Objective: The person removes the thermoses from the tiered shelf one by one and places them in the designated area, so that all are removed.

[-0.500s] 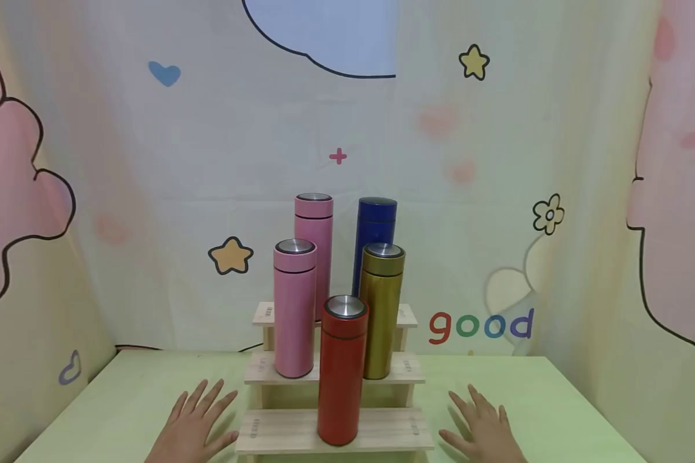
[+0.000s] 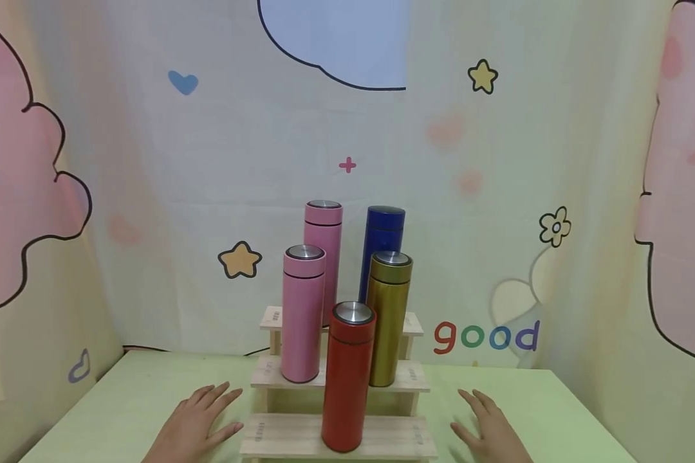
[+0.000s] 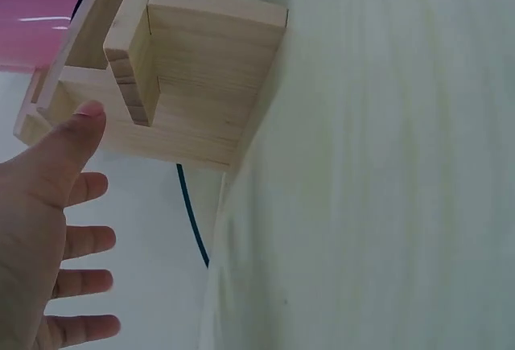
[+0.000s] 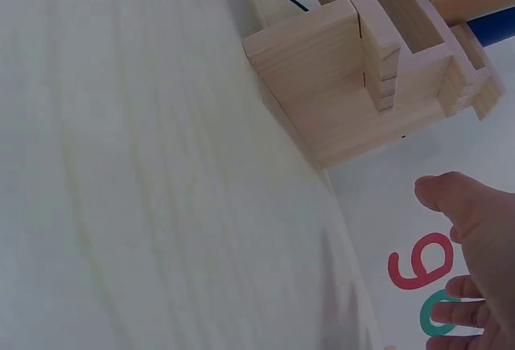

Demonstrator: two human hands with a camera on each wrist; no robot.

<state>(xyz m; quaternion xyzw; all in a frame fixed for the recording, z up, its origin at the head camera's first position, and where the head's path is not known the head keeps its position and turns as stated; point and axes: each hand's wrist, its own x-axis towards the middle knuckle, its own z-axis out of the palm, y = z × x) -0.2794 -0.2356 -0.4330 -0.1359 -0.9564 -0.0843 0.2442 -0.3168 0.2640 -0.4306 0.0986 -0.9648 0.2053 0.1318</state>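
My left hand [image 2: 195, 423], fingers spread and holding nothing, is over the table just left of a three-step wooden stand [image 2: 284, 432]. On the stand's other side my right hand [image 2: 486, 429] also has its fingers extended and holds nothing. A red thermos bottle [image 2: 346, 386] stands upright on the lowest step. The middle step bears a pink bottle [image 2: 302, 325] at left and a gold bottle [image 2: 389, 328] at right. Behind them, another pink bottle [image 2: 329, 244] and a blue bottle [image 2: 382, 231] rise from the top step, partly hidden. In the left wrist view the thumb [image 3: 84, 129] overlaps the stand.
A pale green table [image 2: 150, 386] carries the stand. Behind it hangs a white cloth backdrop [image 2: 208, 161] printed with stars, a heart, a flower and the word "good". Similar printed cloth closes off both sides. A dark cord [image 3: 191, 213] shows behind the stand.
The head view has shifted slightly, so the whole scene sits lower and further right. Both hands have turned a little, with their fingers less spread. The bottles and stand keep their places.
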